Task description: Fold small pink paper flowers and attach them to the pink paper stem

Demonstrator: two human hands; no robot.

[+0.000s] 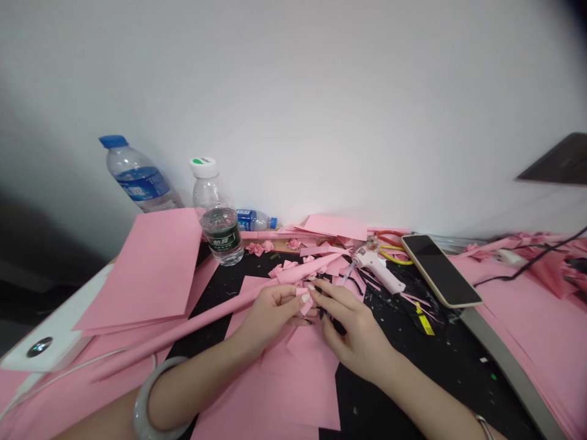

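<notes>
A small folded piece of pink paper (303, 300) is pinched between the thumb and fingers of my left hand (275, 308). My right hand (351, 321) comes in from the other side, its fingertips at the piece's right and upper edge; part of its grip is hidden. Beneath both hands lie flat pink paper sheets (293, 391). A long rolled pink paper tube (202, 321) runs diagonally behind my left hand. Beyond the fingers are several small pink paper roses (261, 247) and folded strips. A pale pink glue gun (378, 269) lies to the right of my right hand.
Water bottles stand at the back left, one with a white cap (220, 226), one with a blue cap (140, 180). A phone (443, 272) and yellow-handled scissors (397, 258) lie right. A white power bank (50, 351) with a cable sits left. Pink sheets (527, 330) are stacked right.
</notes>
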